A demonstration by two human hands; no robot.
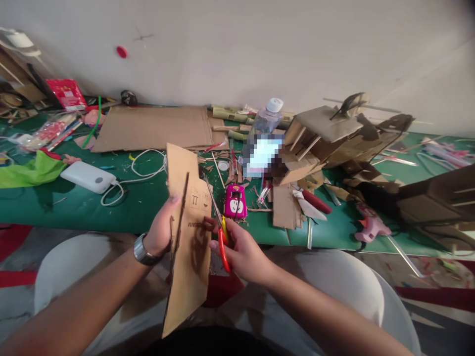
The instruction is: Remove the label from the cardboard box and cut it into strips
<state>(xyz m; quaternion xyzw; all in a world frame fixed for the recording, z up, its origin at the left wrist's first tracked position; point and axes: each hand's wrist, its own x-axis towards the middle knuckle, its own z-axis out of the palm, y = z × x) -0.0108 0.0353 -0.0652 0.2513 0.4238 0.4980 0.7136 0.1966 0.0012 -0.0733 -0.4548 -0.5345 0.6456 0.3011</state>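
Note:
In the head view, my left hand grips the left edge of a tall piece of cardboard, thumb on its face and the other fingers hidden behind. Printed marks and a long dark slit show on the upper part of the piece. My right hand is closed on the red and yellow handles of a pair of scissors. Their blades point up and away, close along the cardboard's right edge; I cannot tell whether they touch it. Just beyond the scissors lies a magenta socket box on the green table.
A white power bank with a cable lies left. Behind are a flat cardboard sheet and a plastic bottle. Cardboard constructions stand right, near a pink glue gun. Scraps litter the table; two stools stand below its edge.

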